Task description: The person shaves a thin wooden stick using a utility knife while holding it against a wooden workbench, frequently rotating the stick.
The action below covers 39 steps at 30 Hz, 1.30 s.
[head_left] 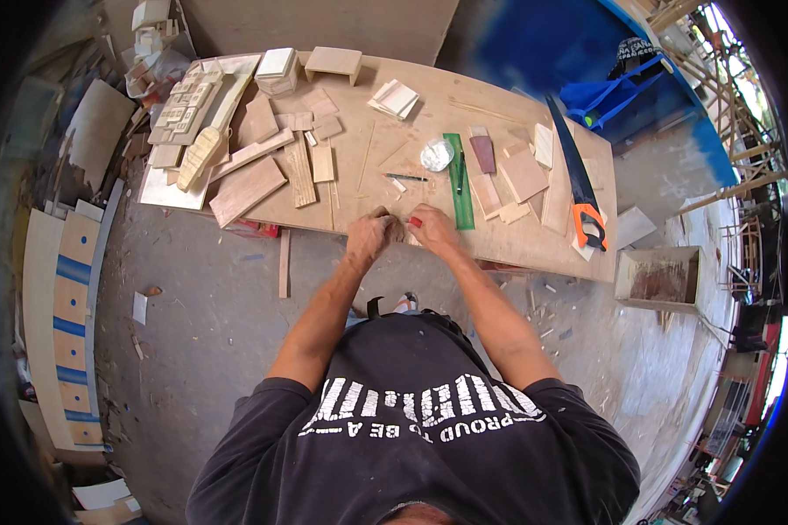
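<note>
At the table's near edge my two hands work close together. My left hand (pixel 370 233) is closed, its fingers bent around something I cannot make out. Just to its right, my right hand (pixel 434 229) grips a small red object (pixel 415 222); only a short end shows beyond the fingers, so its kind is hidden. A pencil (pixel 405 177) lies a little beyond the hands, with a small white piece (pixel 398 185) beside it. Right of these, a green ruler (pixel 458 184) lies lengthwise near a round, whitish container (pixel 436 155).
Wood offcuts (pixel 247 190) cover the wooden table's (pixel 394 87) left side. On the right are more wood blocks (pixel 524 175), a purple piece (pixel 481 153) and a handsaw (pixel 574 171) with an orange handle. An open box (pixel 658 278) stands beyond the right end; scraps litter the floor.
</note>
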Tool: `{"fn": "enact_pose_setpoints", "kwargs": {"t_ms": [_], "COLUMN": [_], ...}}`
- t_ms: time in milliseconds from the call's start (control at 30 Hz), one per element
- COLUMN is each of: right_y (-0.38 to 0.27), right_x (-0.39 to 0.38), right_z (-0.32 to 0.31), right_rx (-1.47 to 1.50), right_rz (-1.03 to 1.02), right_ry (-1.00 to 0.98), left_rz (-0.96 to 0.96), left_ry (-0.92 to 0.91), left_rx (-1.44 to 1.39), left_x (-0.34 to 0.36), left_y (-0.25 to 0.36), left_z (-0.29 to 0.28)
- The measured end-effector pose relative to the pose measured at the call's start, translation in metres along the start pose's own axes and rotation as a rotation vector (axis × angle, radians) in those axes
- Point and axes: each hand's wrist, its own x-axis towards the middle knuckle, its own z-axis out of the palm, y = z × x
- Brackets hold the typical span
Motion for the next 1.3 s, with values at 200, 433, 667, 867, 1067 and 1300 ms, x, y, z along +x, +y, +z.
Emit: {"fn": "enact_pose_setpoints", "kwargs": {"t_ms": [200,433,667,867,1067,1300], "right_y": [-0.004,-0.001,0.003,0.001,-0.003,0.001], "right_x": [0.006,0.01,0.013,0.016,0.017,0.013], "right_z": [0.016,0.014,0.009,0.005,0.004,0.008], "right_rx": [-0.049,-0.054,-0.023,-0.037,-0.028,0.001], "right_rz": [0.04,0.011,-0.085,-0.152,-0.122,-0.14], "right_ry": [-0.013,-0.023,-0.036,-0.065,-0.075,-0.02], "left_rz": [-0.049,-0.314,-0.357,-0.319,-0.288,-0.293], "left_ry": [0.029,0.206,0.168,0.163,0.132,0.085], "left_rx": [0.0,-0.227,-0.269,-0.299,-0.326,-0.365], "left_x": [-0.004,-0.031,-0.04,-0.041,-0.042,-0.044], "left_y": [0.002,0.0,0.024,0.024,0.019,0.019], "left_z": [0.007,0.006,0.016,0.021,0.026,0.028]}}
